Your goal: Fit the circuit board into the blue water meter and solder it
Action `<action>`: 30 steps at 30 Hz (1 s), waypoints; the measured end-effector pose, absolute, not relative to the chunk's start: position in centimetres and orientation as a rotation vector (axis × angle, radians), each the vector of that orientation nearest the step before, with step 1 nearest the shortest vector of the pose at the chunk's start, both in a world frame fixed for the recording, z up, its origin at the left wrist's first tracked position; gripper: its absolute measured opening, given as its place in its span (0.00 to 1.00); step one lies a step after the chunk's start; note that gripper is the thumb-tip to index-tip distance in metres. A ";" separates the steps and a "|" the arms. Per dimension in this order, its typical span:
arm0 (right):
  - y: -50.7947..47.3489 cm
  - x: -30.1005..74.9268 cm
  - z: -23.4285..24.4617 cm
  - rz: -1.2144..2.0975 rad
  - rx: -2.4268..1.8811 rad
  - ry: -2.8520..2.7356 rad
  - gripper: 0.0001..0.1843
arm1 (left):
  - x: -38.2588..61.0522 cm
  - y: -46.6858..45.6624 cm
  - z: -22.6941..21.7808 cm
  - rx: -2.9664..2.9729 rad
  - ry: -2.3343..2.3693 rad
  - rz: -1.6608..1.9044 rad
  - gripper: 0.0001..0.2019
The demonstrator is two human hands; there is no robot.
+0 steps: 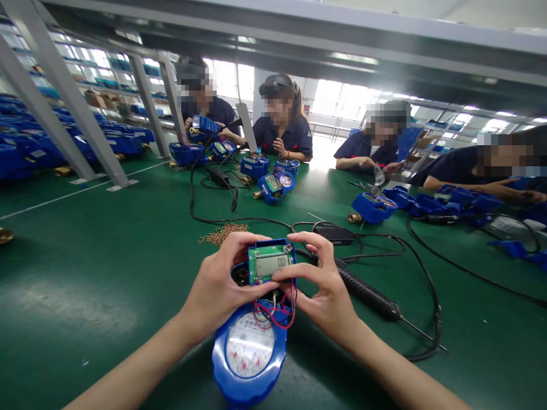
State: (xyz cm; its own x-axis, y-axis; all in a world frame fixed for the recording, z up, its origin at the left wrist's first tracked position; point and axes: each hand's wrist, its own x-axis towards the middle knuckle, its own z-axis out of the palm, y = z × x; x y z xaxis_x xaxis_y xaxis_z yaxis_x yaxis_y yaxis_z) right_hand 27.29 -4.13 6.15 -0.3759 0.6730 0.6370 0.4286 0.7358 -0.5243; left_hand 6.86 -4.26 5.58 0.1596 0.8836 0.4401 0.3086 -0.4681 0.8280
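Observation:
A blue water meter (250, 350) lies on the green table (106, 273) right in front of me, its round dial toward me. Over its far end sits a green circuit board (270, 262) with a grey LCD, joined to the meter by red and dark wires (276, 313). My left hand (220, 285) grips the board's left edge and the housing under it, fingers curled. My right hand (325, 285) pinches the board's right and lower edge with thumb and fingers.
A black electric screwdriver (370, 296) with its cable lies just right of my hands. A heap of small brass screws (222, 232) lies beyond them. Several more blue meters and black cables cover the far table, where several seated people work. Blue crates fill shelves at left.

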 end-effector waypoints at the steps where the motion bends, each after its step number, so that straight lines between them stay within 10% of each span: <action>1: -4.1 27.3 6.0 0.365 -0.840 -2.020 0.15 | 6.9 -4.3 5.6 1.869 1.135 1.304 0.26; 10: -5.2 26.8 6.3 0.627 -1.009 -1.732 0.15 | 6.6 -3.9 5.2 1.896 1.156 1.475 0.27; 19: -8.4 25.3 9.9 1.827 -0.761 -0.989 0.15 | 6.8 -3.8 3.7 2.063 1.118 1.798 0.32; 30: -5.9 25.9 5.4 1.268 -0.902 -1.492 0.15 | 7.1 -2.3 3.9 1.513 1.041 1.399 0.23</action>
State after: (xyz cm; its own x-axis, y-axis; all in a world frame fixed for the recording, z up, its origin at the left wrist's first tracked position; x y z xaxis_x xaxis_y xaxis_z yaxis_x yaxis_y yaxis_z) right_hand 25.89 -5.86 5.43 -0.2804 0.9398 0.1953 -0.0408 0.1916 -0.9806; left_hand 7.07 -2.26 3.85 0.0456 0.9427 0.3305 0.0459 -0.3324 0.9420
